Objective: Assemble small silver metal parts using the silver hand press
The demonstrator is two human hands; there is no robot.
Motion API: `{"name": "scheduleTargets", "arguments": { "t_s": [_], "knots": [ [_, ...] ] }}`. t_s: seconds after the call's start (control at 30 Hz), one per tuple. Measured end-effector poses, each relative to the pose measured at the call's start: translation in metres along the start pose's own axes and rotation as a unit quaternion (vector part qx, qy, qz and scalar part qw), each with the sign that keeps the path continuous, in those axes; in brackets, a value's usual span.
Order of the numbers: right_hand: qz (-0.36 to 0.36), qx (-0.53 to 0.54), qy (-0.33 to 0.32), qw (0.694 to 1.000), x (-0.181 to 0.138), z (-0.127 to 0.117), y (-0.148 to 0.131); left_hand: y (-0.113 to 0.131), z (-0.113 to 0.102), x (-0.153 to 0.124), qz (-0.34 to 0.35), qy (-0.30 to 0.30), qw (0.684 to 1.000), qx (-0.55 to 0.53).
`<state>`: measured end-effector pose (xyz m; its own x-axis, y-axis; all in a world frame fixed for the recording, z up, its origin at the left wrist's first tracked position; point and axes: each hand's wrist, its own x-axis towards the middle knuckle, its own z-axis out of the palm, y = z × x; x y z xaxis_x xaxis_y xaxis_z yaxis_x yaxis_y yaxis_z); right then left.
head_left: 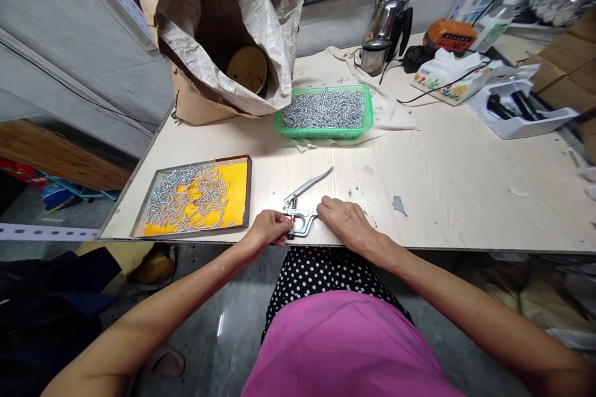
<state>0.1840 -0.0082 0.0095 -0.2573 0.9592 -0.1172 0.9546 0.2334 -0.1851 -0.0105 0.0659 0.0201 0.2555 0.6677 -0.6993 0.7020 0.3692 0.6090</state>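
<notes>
Head view, the only one on file: my left grip (pixel 269 227) is at the near edge of the worktop (pixel 456 198), thumb and fingers drawn close together at the red part (pixel 293 219) of a metal hand tool (pixel 302 232); whether a small piece sits between the fingertips I cannot tell. My right grip (pixel 347 221) is palm-down, fingers bent, their tips by the right end of that tool; I cannot determine whether it clasps the metal or merely rests against it. The tool lies between the two grips, its lever (pixel 310 183) standing away from the frame and pointing beyond my right grip, with a spring (pixel 293 203) at its base. I judge the tool is placed close to my body so that both grips reach it without stretching. Left of my left grip, just beyond easy touch, a tray (pixel 248 192) with a yellow lining (pixel 237 183) bears loose metal pieces (pixel 179 198), thinly spread, presumably so that single ones can be picked up. Farther off, ahead of both grips, a green basket (pixel 321 133) holds heaped metal pieces (pixel 323 110), which suggests bulk stock set back from the working spot. Beyond my left grip, left of the basket, stands a large sack (pixel 195 99), mouth gaping, with a round container (pixel 246 68) visible inside.
</notes>
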Motion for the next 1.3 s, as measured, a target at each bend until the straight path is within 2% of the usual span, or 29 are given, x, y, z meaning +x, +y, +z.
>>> {"name": "scheduleTargets", "arguments": {
  "t_s": [0.13,0.3,0.47,0.8,0.87,0.93,1.0,1.1,1.2,1.3],
  "knots": [
    [0.003,0.033,-0.002,0.999,0.001,-0.006,0.004,-0.001,0.001,-0.001,0.003,0.005,1.000,0.004],
    [-0.020,0.054,0.037,0.998,0.015,-0.010,0.031,-0.001,0.002,0.000,0.001,0.011,1.000,0.003],
    [-0.054,0.043,-0.016,0.997,0.036,-0.007,0.053,0.000,0.003,-0.002,-0.004,0.025,1.000,0.009],
    [-0.047,0.001,-0.020,0.999,0.043,-0.017,0.042,-0.002,0.002,-0.001,-0.004,0.022,1.000,-0.007],
    [-0.046,-0.005,-0.014,0.999,0.040,-0.018,0.040,-0.003,0.001,-0.004,-0.007,0.017,1.000,0.017],
    [-0.044,-0.005,-0.008,0.999,0.036,-0.020,0.037,-0.004,0.001,-0.009,0.018,0.034,0.995,0.095],
    [-0.040,-0.001,-0.006,0.999,0.032,-0.023,0.034,-0.004,0.002,-0.015,0.095,0.098,0.969,0.208],
    [-0.038,0.005,-0.006,0.999,0.028,-0.024,0.030,0.003,0.010,-0.017,0.257,0.189,0.884,0.340],
    [-0.036,0.007,0.003,0.999,0.027,-0.020,0.028,0.017,0.021,-0.005,0.368,0.171,0.815,0.415],
    [-0.037,0.014,0.009,0.999,0.027,-0.016,0.032,0.032,0.027,0.013,0.409,0.109,0.787,0.448]
  ]
}}
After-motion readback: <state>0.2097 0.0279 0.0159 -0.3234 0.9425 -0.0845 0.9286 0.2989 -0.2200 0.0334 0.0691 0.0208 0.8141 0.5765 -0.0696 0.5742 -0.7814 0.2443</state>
